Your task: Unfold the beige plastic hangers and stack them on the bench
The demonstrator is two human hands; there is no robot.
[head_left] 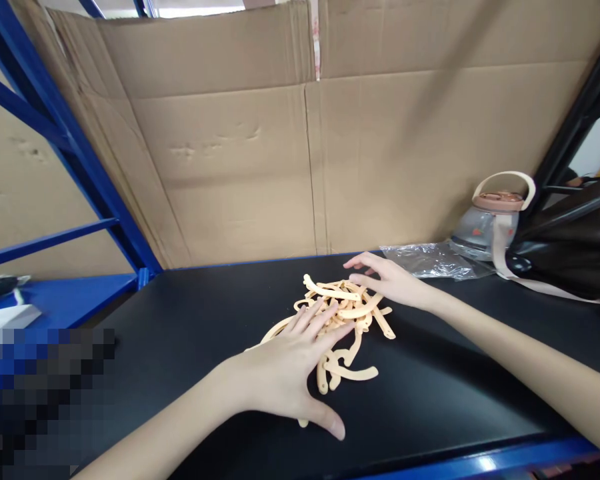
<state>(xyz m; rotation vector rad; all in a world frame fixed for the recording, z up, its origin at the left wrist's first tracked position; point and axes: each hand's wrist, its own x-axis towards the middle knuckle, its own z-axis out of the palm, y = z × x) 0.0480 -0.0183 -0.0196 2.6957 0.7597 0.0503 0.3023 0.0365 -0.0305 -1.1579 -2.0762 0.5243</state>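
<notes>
A loose pile of curved, cream-coloured plastic pieces [360, 375] lies in the middle of the black tabletop [430, 393]. Some pieces have small holes near their ends, and they overlap in a tangle. My left hand [293, 363] is spread, palm down, over the near left side of the pile and hides part of it. Its thumb points toward the table's front edge. At the pile's far right side, my right hand [383, 277] has its fingers apart and slightly bent, close above the pieces. Neither hand has a piece visibly gripped.
A clear plastic bag [427, 260] lies behind my right hand. Beyond it stands a transparent bottle [480, 227] with a pink lid and a strap, beside a black bag [575, 240]. Cardboard [230, 160] walls the back, and a blue metal frame [75, 160] stands left.
</notes>
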